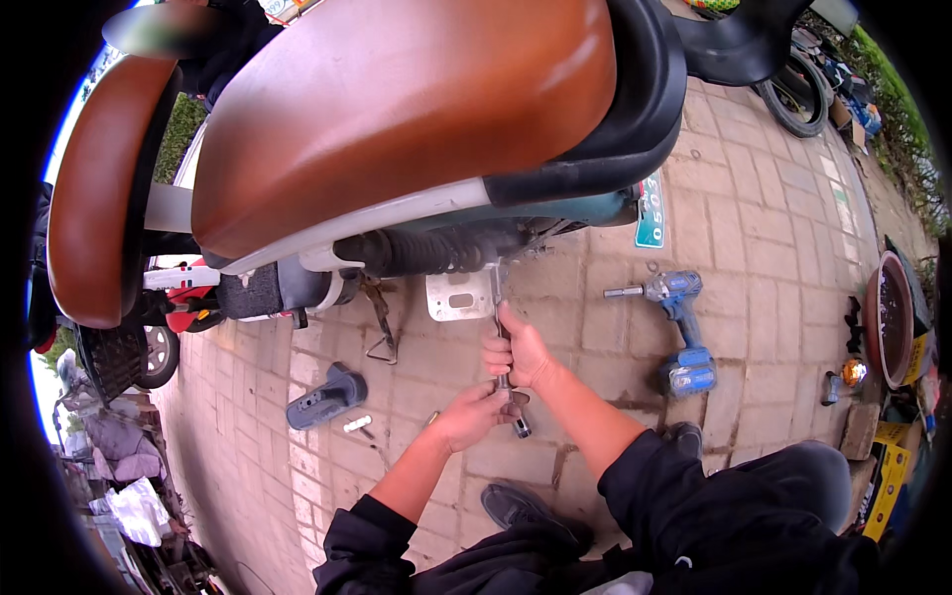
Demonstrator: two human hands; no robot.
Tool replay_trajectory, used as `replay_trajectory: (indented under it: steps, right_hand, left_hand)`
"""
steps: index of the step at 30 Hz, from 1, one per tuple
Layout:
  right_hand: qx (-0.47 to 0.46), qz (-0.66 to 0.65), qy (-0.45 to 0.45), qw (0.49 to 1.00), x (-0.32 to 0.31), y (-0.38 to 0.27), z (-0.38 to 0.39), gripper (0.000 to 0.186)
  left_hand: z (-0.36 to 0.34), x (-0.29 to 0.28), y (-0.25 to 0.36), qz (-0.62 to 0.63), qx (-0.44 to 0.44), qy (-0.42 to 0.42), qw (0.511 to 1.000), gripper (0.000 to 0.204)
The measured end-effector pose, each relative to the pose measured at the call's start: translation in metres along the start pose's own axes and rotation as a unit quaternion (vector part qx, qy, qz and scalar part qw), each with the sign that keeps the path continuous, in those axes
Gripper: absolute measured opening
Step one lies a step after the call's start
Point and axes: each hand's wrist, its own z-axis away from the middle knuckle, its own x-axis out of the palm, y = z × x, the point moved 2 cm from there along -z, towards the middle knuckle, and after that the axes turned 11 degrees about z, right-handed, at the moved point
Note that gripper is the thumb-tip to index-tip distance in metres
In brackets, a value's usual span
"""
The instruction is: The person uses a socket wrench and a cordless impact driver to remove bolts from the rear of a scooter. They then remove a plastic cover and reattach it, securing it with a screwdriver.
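An electric scooter with a brown seat stands in front of me. Below its black coil-spring shock absorber is a white metal plate with slots. My right hand is wrapped round a long metal wrench-like bar, whose far end reaches up beside the plate. Closer to me, my left hand grips the same bar near its lower end. What the far end touches is too small to tell. On the paving to the right lies a blue cordless impact wrench with a socket on its nose.
Left of my hands, a dark plastic part and a small white cylindrical piece lie on the bricks. The scooter's stand reaches the ground. A tyre and a brown basin are at right. Another person is at upper left.
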Motion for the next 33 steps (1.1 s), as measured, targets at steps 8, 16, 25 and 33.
replay_trajectory:
  steps: [8, 16, 25, 33]
  right_hand:
    - [-0.078, 0.191, 0.298, 0.932, 0.026, 0.006, 0.005, 0.049]
    - [-0.018, 0.049, 0.119, 0.992, -0.001, 0.002, -0.003, 0.049]
    - [-0.219, 0.346, 0.329, 0.851, -0.049, -0.053, 0.07, 0.047]
    - [-0.094, 0.626, 0.65, 0.42, -0.23, -0.122, 0.2, 0.058]
  left_hand:
    - [-0.006, -0.009, -0.015, -0.116, 0.063, 0.038, 0.991, 0.022]
    - [-0.011, -0.01, -0.02, -0.249, 0.116, 0.122, 0.954, 0.023]
    - [-0.004, -0.028, -0.038, -0.115, -0.011, -0.013, 0.993, 0.019]
    - [-0.021, -0.03, -0.09, -0.178, -0.138, -0.057, 0.973, 0.023]
